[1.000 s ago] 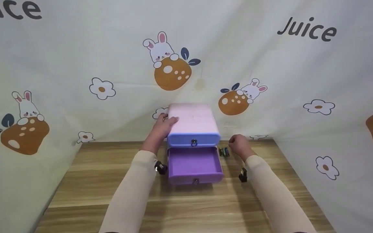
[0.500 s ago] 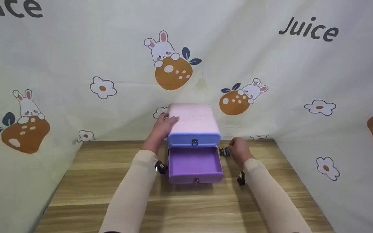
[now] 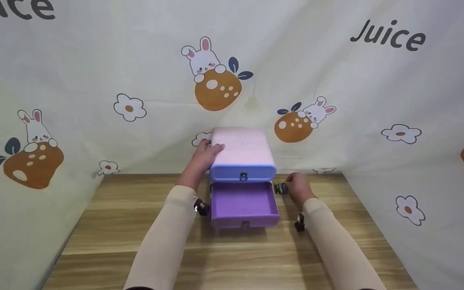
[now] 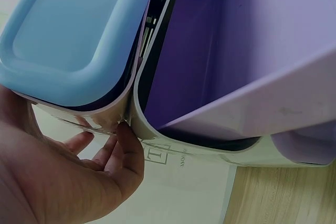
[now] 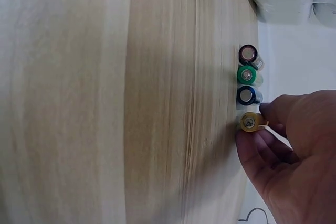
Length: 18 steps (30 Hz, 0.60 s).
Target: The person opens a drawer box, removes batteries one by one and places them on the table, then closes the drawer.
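Observation:
A small two-tier drawer box has a pink top (image 3: 242,147), a closed blue drawer (image 3: 243,172) and a pulled-out purple drawer (image 3: 244,201) that looks bare inside. The left hand (image 3: 204,157) holds the box's left side, thumb on the top; in the left wrist view the hand (image 4: 79,177) has its fingertips at the casing beside the blue drawer (image 4: 73,30). Right of the box, the right hand (image 5: 294,150) pinches a yellow battery (image 5: 250,122) between thumb and fingers. Beside it, blue (image 5: 245,95), green (image 5: 247,75) and dark (image 5: 248,54) batteries form a row.
The wooden table (image 3: 143,225) extends in front and to both sides of the box. A white cloth backdrop (image 3: 151,60) with printed rabbits and flowers stands behind and at both sides. A dark wrist device (image 3: 299,222) sits at the right cuff, another (image 3: 202,208) at the left.
The right hand has lowered slightly toward the table and now lies close beside the batteries. The left hand keeps its place on the box. The head view has shifted slightly.

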{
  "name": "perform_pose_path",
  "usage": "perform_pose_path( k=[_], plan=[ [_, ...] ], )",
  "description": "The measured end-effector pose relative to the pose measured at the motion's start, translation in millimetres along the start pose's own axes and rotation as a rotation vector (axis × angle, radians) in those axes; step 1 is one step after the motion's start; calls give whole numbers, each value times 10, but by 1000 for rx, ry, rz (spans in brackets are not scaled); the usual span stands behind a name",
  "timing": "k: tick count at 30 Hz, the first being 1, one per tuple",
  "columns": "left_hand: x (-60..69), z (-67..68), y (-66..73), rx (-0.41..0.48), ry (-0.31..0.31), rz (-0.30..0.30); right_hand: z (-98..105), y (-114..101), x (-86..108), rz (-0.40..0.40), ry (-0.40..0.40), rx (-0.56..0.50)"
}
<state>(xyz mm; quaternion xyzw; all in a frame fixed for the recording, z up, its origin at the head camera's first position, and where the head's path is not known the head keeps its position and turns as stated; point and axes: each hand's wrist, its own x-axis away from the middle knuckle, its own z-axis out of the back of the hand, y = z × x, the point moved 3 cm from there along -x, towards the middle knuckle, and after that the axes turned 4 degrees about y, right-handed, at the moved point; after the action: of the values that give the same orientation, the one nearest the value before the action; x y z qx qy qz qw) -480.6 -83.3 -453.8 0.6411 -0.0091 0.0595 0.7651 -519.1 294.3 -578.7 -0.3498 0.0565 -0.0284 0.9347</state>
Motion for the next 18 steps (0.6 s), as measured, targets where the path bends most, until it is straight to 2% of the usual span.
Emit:
perform_pose_path(
  k=[5, 13, 18],
  plan=[
    [-3, -3, 0, -4, -5, -8, -8, 10, -9, 76, 40, 88],
    [-11, -14, 2, 14, 1, -6, -12, 24, 7, -2, -5, 57],
    [-17, -11, 0, 22, 0, -9, -16, 33, -7, -19, -12, 32]
  ],
)
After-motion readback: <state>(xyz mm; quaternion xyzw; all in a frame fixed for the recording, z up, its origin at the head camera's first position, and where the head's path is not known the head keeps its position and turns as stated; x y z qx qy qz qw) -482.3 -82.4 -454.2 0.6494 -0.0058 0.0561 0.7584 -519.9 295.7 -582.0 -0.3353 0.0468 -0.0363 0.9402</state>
